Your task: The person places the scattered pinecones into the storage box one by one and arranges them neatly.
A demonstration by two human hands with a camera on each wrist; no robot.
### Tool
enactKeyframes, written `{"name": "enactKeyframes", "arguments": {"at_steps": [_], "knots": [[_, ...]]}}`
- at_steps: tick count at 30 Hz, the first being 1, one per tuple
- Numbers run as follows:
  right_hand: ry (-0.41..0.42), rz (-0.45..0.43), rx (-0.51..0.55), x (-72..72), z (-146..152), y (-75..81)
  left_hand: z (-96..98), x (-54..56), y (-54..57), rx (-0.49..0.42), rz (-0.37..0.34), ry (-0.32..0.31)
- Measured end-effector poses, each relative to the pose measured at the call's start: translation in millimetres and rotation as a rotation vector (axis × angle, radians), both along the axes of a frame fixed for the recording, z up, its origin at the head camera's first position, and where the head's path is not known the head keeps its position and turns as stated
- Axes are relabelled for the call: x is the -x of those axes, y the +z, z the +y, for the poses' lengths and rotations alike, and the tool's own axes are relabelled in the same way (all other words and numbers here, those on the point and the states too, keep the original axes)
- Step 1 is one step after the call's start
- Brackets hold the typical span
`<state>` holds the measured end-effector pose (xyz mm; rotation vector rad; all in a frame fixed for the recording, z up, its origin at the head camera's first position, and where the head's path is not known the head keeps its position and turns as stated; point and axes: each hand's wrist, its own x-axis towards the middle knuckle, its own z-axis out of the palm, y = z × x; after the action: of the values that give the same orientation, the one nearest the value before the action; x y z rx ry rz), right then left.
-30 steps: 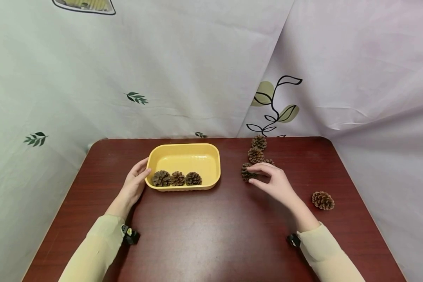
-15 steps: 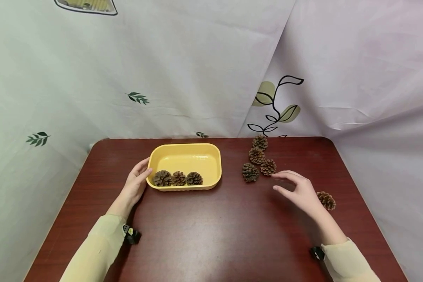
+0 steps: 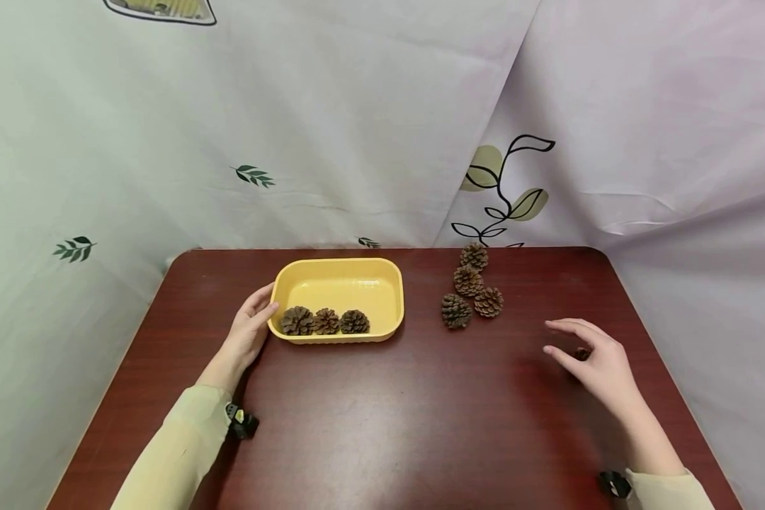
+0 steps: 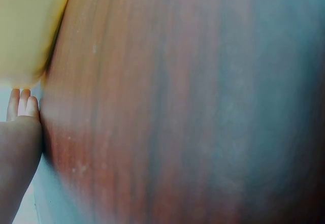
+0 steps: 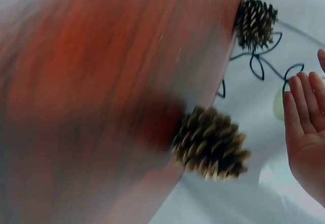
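A shallow yellow tray (image 3: 338, 338) stands on the table, with several pine cones (image 3: 326, 321) in a row along its near side. My left hand (image 3: 247, 333) holds the tray's left end, thumb at the rim and fingers along the outer wall; the left wrist view shows fingers (image 4: 24, 104) against the tray. Over on the right, my right hand (image 3: 602, 361) is above a lone pine cone (image 3: 581, 353), mostly hidden by the hand. Its thumb and fingers are spread apart and hold nothing. The right wrist view shows that pine cone (image 5: 210, 145) apart from the hand.
Several pine cones (image 3: 468, 281) lie in a loose cluster right of the tray, towards the table's back edge. The dark red-brown table (image 3: 382, 425) meets a hanging white cloth (image 3: 331, 127) printed with leaves.
My right hand has moved from a pine cone in the cluster rightward to the lone cone, carrying nothing. That cluster cone stays on the table. The left hand keeps its place at the tray.
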<state>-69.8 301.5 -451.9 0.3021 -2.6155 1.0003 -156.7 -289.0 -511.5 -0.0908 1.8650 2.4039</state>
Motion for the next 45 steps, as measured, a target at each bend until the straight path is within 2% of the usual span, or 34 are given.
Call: {"name": "enactKeyframes", "arguments": {"at_steps": [6, 11, 20, 30, 45], "knots": [[-0.053, -0.034, 0.031, -12.3, 19.1, 0.0, -0.2, -1.0, -0.4, 0.002, -0.008, 0.003], [-0.1, -0.021, 0.018, -21.9, 34.1, -5.5, 0.2, -0.8, -1.7, -0.012, -0.006, -0.002], [-0.11, -0.013, -0.033, -32.6, 58.5, -17.7, 1.1, -0.4, -3.0, -0.035, 0.01, 0.002], [-0.098, -0.042, -0.075, -34.9, 74.7, -30.9, 1.4, 0.4, -2.8, -0.04, 0.015, -0.004], [-0.106, -0.085, -0.102, -28.0, 75.5, -35.8, 0.3, 0.6, -2.1, -0.048, 0.025, -0.001]]}}
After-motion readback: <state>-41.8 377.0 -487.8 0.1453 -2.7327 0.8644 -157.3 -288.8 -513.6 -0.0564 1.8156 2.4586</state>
